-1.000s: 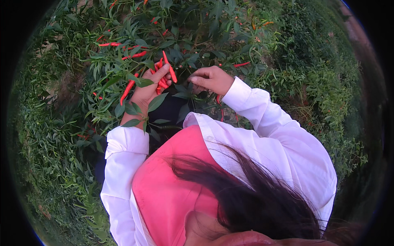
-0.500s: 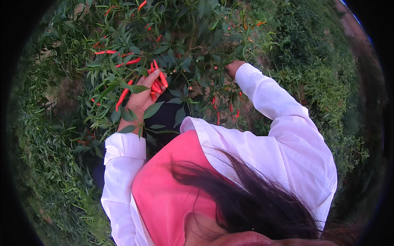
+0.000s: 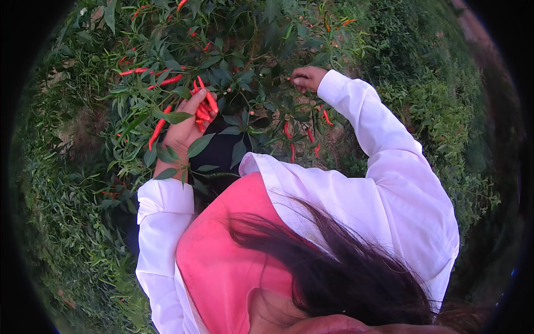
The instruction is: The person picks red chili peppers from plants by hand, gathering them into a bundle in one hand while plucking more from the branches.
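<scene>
My left hand [image 3: 186, 131] is closed around a small bunch of red chili peppers [image 3: 203, 109]; some tips stick up past the thumb. Leaves partly cover its wrist. Beside that hand, a long red chili [image 3: 159, 128] hangs among the leaves. My right hand [image 3: 309, 78] is at the right side of the chili plant [image 3: 245, 83], its fingers curled together; whether anything small is between them I cannot make out. Below it hang several thin red chilies [image 3: 310, 135], with another red chili [image 3: 327, 116] closer to the hand.
More red chilies [image 3: 166, 82] grow left of my left hand, and an orange chili [image 3: 349, 22] shows at the upper right. Dense green plants [image 3: 400, 72] spread around both arms. Bare soil [image 3: 83, 133] appears in patches between stems.
My right hand has come out of the foliage, moving left and slightly up, with its fingers now showing. The left hand keeps its bunch; the view has shifted slightly.
</scene>
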A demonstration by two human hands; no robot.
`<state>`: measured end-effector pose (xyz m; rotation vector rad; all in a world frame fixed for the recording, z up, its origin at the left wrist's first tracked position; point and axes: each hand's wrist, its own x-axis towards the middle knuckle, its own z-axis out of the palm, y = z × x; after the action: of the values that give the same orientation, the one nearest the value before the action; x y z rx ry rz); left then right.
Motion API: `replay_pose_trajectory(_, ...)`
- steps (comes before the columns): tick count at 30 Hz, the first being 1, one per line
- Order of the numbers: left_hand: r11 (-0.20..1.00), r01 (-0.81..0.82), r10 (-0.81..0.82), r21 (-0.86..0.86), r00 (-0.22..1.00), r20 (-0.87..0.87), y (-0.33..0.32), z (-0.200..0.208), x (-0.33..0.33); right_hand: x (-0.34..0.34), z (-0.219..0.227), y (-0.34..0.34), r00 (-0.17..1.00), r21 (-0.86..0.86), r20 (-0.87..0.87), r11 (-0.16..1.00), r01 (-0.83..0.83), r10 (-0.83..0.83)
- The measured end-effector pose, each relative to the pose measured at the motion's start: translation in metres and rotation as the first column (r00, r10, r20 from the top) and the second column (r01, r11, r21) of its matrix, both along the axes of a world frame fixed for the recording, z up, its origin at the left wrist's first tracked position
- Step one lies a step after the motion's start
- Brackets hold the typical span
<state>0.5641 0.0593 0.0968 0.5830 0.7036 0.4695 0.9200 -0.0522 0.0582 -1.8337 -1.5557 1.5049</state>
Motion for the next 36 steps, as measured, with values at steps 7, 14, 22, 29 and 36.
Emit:
replay_pose_trajectory(7,1.000,0.007,-0.007,0.006,0.999,0.043,-0.002,0.002,0.006,0.015,0.047,-0.097,0.846,-0.091,-0.133,0.857,0.508,-0.516)
replay_pose_trajectory(14,0.999,0.020,-0.018,-0.026,0.996,0.093,-0.005,0.000,0.007,-0.047,-0.015,-0.137,0.545,0.252,0.753,0.927,0.276,-0.367)
replay_pose_trajectory(22,1.000,-0.008,0.007,0.007,0.996,0.094,-0.004,-0.003,0.001,-0.035,0.002,-0.104,0.510,0.057,0.847,0.980,0.192,-0.150)
replay_pose_trajectory(29,1.000,0.000,0.000,0.000,0.994,0.108,-0.006,-0.001,-0.001,-0.022,0.002,-0.081,0.781,-0.258,0.562,0.955,-0.146,0.271)
replay_pose_trajectory(36,0.999,-0.031,0.032,-0.004,0.997,0.075,-0.008,0.000,-0.002,-0.016,-0.004,-0.086,0.988,-0.099,0.127,0.992,-0.080,0.092)
